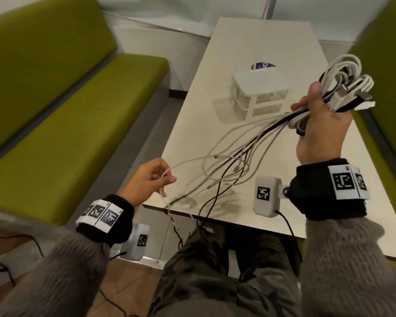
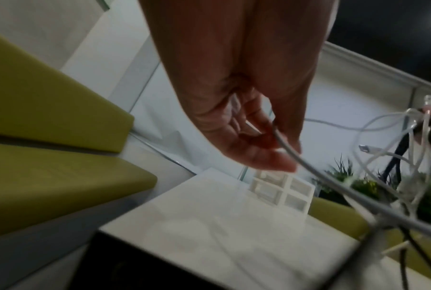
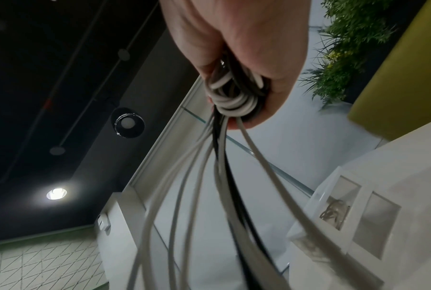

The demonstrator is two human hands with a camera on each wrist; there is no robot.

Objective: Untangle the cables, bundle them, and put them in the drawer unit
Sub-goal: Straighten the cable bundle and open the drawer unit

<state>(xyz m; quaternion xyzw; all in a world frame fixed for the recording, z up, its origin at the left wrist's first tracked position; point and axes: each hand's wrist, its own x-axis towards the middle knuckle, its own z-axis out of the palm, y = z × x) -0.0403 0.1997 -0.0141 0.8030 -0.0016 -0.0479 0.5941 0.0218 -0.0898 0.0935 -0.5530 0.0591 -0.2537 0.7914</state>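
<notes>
Cables (image 1: 245, 143) are clenched looped in the right hand (image 1: 318, 124); tails trail down-left to the left hand (image 1: 146, 179), pinching one white strand.

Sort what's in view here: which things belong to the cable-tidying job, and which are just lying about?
Part of the job:
- cable bundle, gripped by the right hand
- loose white cable, pinched by the left hand
- drawer unit on the table

Just lying about:
- round purple sticker behind the unit
- green bench
- plants
</notes>
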